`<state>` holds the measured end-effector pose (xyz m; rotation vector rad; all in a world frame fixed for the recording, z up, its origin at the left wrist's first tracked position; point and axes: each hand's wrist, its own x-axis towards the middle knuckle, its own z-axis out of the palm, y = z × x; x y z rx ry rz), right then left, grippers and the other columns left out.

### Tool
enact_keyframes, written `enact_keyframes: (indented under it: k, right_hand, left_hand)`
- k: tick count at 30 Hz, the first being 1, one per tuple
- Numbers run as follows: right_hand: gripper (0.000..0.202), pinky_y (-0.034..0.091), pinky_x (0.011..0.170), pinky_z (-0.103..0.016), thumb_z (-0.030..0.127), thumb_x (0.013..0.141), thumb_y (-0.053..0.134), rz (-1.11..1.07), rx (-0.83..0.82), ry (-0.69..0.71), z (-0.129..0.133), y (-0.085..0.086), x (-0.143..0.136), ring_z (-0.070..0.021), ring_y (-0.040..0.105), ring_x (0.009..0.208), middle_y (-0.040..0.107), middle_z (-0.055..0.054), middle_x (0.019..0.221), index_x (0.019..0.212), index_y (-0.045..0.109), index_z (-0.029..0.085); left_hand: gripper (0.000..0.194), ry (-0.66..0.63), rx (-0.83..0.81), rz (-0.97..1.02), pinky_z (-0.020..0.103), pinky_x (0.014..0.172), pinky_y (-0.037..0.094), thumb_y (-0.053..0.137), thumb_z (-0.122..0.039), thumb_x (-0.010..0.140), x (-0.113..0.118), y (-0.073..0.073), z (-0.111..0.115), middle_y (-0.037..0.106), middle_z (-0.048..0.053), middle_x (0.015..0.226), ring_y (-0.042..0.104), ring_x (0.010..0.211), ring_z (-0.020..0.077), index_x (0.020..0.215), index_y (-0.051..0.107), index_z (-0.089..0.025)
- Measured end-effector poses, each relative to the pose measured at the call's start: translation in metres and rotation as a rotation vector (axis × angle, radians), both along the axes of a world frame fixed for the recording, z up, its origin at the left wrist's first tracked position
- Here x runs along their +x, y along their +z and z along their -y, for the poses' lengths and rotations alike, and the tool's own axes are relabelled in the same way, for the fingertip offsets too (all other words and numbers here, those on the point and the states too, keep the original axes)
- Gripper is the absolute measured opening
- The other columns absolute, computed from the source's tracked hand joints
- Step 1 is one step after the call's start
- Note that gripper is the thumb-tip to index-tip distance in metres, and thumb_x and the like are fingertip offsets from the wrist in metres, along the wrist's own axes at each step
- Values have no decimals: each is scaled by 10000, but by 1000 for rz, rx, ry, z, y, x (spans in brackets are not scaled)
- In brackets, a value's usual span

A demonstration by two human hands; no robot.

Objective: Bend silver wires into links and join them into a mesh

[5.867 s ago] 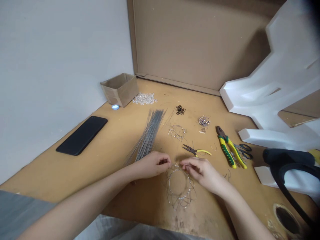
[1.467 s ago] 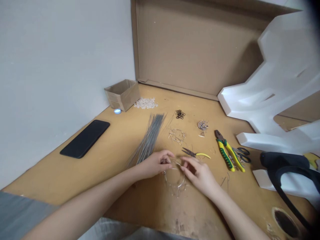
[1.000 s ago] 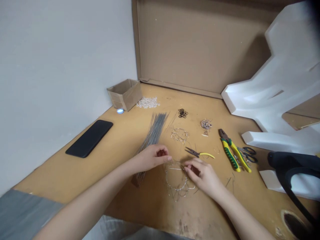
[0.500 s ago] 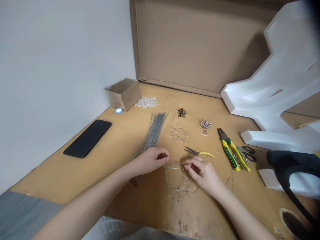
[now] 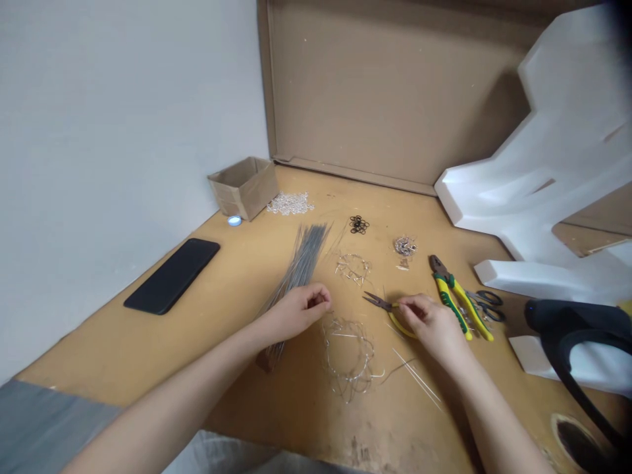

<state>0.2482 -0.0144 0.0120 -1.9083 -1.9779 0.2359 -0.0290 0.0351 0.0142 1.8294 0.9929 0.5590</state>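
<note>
My right hand [image 5: 434, 329] has thumb and fingers closed on a yellow handle of the small needle-nose pliers [image 5: 379, 301], whose dark jaws point left. Over the near end of a grey wire bundle [image 5: 307, 257], my left hand [image 5: 303, 308] is held in a pinch; whatever sits between its fingertips is too fine to make out. Just below and right of those fingertips lies a round wire frame [image 5: 349, 378] with bent loops around its rim. A second, smaller wire ring [image 5: 353, 266] rests farther back on the wooden table.
Combination pliers [image 5: 455, 296] and scissors [image 5: 488, 304] lie at the right, beside white foam [image 5: 498, 191]. Loose wires [image 5: 419, 378] lie near my right wrist. Farther back are black rings [image 5: 359, 224], a coiled wire piece [image 5: 405, 245], clear beads [image 5: 290, 203], a cardboard box [image 5: 249, 194] and a phone [image 5: 172, 275].
My right hand has moved right, from the wire frame to the small pliers, and closed on their handle. Straight wires now show on the table near it. My left hand has barely shifted.
</note>
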Motion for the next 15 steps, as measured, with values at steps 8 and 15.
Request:
enact_keyframes:
  k: [8,15]
  right_hand:
    - [196,312,497,-240,292,782,490,271,-211,-24,5,14,7,-174,599,599,674,-15,683,686,656,252]
    - [196,390,660,-221,211,817,455,269,-136,170,10,17,-16,-152,605,810,665,-19,882,811,650,230]
  left_hand:
    - [151,84,40,-9,191,526,313,440,-298,816,3,-3,-2,432,-52,607,380,553,80,780,496,-162]
    - [171,92,71,-9,194,547,331,440,-317,815,4,-9,-2,443,-43,626,401,581,90,770,499,-164]
